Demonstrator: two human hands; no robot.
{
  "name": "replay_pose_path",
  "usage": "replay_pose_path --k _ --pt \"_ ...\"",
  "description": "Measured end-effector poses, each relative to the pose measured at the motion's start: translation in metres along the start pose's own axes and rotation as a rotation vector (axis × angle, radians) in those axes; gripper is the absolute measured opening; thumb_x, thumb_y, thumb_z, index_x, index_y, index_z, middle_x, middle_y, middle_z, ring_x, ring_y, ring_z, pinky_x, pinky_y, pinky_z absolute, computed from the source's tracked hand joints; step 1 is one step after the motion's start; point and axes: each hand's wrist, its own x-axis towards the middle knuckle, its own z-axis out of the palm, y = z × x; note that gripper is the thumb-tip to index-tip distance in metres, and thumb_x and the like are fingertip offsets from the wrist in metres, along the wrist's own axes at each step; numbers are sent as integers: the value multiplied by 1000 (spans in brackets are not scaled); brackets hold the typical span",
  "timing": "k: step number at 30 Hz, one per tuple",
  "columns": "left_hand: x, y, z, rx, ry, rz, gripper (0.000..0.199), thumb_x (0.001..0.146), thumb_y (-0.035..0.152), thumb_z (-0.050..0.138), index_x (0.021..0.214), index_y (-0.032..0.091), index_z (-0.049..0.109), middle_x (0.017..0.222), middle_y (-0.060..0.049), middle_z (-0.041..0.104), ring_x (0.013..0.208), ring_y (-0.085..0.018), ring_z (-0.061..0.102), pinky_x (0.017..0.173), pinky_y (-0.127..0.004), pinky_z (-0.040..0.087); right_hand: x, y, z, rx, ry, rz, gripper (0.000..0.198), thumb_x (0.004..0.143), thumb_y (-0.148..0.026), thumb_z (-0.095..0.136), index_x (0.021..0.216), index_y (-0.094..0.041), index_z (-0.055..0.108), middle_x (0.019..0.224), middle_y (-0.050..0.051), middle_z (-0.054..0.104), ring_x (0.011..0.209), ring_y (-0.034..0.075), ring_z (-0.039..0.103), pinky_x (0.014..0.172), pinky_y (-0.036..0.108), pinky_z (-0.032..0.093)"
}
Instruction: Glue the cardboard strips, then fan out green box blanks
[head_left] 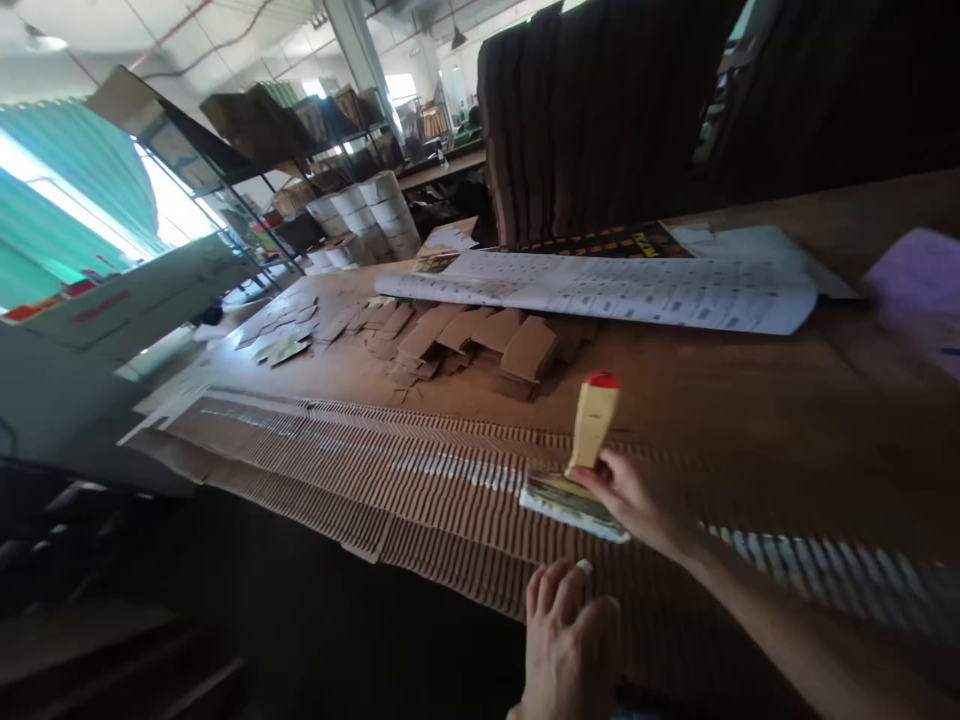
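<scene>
- The right hand (630,500) pinches the brush (586,450) low on its handle, forearm slanting in from the right.
- The left hand (562,630) has its fingers bent over the cardboard's near edge; whether they grip it, I cannot tell.
- The ridged cardboard (450,540) lies along the table (750,400), the brush head on its white streak (457,470).
- Dragging the brush hard could shift the cardboard if the left hand bears down too lightly; a tilted head might smear white onto neighbouring ridges.
- Beyond lie loose cardboard pieces (487,330).

I see bare bench (720,405) between the brush (594,425) and the long printed sheet (615,288) barring the far edge; cardboard pieces (495,330) obstruct leftward.
</scene>
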Motion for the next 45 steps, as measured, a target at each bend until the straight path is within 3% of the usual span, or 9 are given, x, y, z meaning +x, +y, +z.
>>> replay_pose_path --k 2,5,11,14,18,26,33,40,45 --pt "-4 -5 4 -6 44 -38 17 84 16 54 88 26 67 106 -4 69 104 -22 61 93 -41 48 12 -18 32 4 -86 -26 22 85 -35 56 74 -21 68 66 3 74 58 17 69 53 23 48" --pt "-9 -11 10 -32 49 -63 15 85 18 55 87 26 67 106 -2 70 104 -21 60 96 -41 47 17 -17 47 -33 -152 -11 19 83 -32 56 73 -20 66 69 6 74 62 18 69 56 25 47" --pt "-15 -16 14 -71 47 -55 15 84 18 57 88 27 68 109 -2 69 107 -21 59 100 -43 45 12 23 7 -109 -122 114 30 85 -42 48 69 -21 62 63 9 72 56 21 67 52 28 44" --pt "-16 -15 14 -62 42 -57 18 83 15 55 89 26 68 112 -3 68 110 -23 58 101 -46 45 5 23 -6 -98 -132 121 32 86 -45 48 72 -21 63 64 7 73 56 20 67 53 27 45" --pt "-16 -14 14 -51 32 -78 21 84 13 52 88 26 67 112 -3 68 110 -23 58 99 -47 47 -4 17 -4 -64 -188 86 29 83 -44 51 71 -22 65 69 6 74 61 20 68 57 26 48" --pt "-15 -15 14 -20 15 -70 21 83 13 53 89 27 68 112 -4 66 110 -23 58 99 -49 47 -12 39 -33 -69 -175 123 32 85 -46 49 81 -20 68 79 9 77 67 23 71 58 29 50" --pt "-14 -14 14 50 17 -54 24 82 9 51 88 27 67 111 -4 67 109 -23 59 97 -50 49 -23 54 -54 -89 -178 140 33 84 -46 49 76 -20 68 70 8 75 61 23 69 56 30 49" --pt "-16 4 25 10 15 30 25 83 12 49 86 28 68 110 -1 70 111 -22 60 101 -48 46 -34 65 -75 -71 -199 131 32 84 -47 51 82 -22 70 78 6 77 67 21 71 59 28 50" --pt "-15 10 29 5 -18 38 27 84 12 46 87 28 67 109 -1 70 110 -22 60 98 -48 48 -42 78 -95 -94 -161 168 34 85 -47 49 75 -20 69 69 8 76 60 23 69 54 30 48"
